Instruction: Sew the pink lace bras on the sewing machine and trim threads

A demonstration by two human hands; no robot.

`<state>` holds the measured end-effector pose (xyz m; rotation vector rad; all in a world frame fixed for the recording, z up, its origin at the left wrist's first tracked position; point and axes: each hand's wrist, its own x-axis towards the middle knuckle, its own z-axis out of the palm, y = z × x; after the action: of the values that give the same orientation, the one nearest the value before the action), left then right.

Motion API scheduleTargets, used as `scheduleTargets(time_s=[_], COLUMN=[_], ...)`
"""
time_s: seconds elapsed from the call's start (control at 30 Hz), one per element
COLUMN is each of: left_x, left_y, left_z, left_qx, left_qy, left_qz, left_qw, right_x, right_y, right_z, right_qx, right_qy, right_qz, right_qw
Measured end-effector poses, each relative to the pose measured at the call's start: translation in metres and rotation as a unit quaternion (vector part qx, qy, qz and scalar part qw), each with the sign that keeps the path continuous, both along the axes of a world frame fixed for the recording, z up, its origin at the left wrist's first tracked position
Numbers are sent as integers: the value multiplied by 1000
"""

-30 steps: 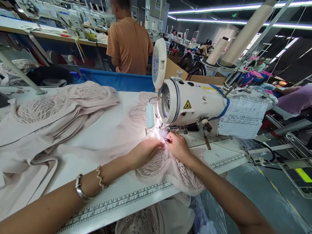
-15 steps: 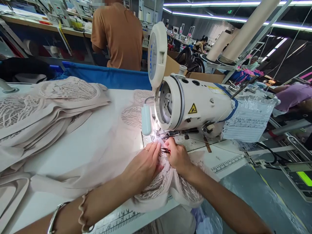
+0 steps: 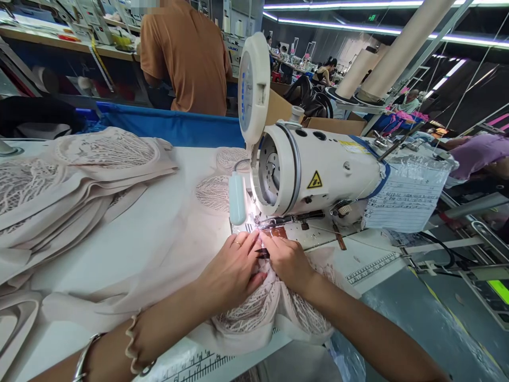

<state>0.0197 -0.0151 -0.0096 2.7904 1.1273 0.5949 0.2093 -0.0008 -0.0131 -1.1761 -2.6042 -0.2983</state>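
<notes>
Pale beige garment fabric (image 3: 254, 313) with lace panels lies bunched at the front of a white sewing machine (image 3: 330, 164). My left hand (image 3: 234, 265), wearing a ring, presses and grips this fabric just below the lit needle area, its fingers close together. Close beside it, my right hand (image 3: 284, 260) has its fingertips on the fabric by the presser foot. Dark pointed tips, apparently of thread snips (image 3: 262, 253), stick out from under the right palm toward the left hand. Most of that tool is hidden.
Stacked beige lace pieces (image 3: 107, 159) lie on the table at left. A small pale-blue lamp (image 3: 237, 199) hangs beside the needle. Measuring tape (image 3: 199, 366) runs along the front edge. Behind the table are a blue cloth bin (image 3: 170, 123) and a person in a brown shirt (image 3: 186, 58).
My right hand has flattened and its fingertips have extended toward the needle. A brown patch shows above it now. The view has shifted slightly; my left hand remains on the fabric.
</notes>
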Motion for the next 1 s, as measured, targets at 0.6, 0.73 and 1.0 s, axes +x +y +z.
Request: scheduleTargets(time_s=[0.6, 0.73, 1.0], left_x=[-3, -4, 0], left_y=[0, 2, -1], left_z=[-3, -3, -6], left_qx=[57, 65, 126], left_qy=[31, 34, 67], left_qz=[38, 46, -22], left_qw=[997, 996, 989], right_x=[-1, -5, -1], right_y=[2, 4, 6], right_z=[2, 7, 25], right_qx=[-44, -69, -156], right_qy=[-15, -23, 20], right_qz=[-44, -54, -120], right_qw=[998, 996, 980])
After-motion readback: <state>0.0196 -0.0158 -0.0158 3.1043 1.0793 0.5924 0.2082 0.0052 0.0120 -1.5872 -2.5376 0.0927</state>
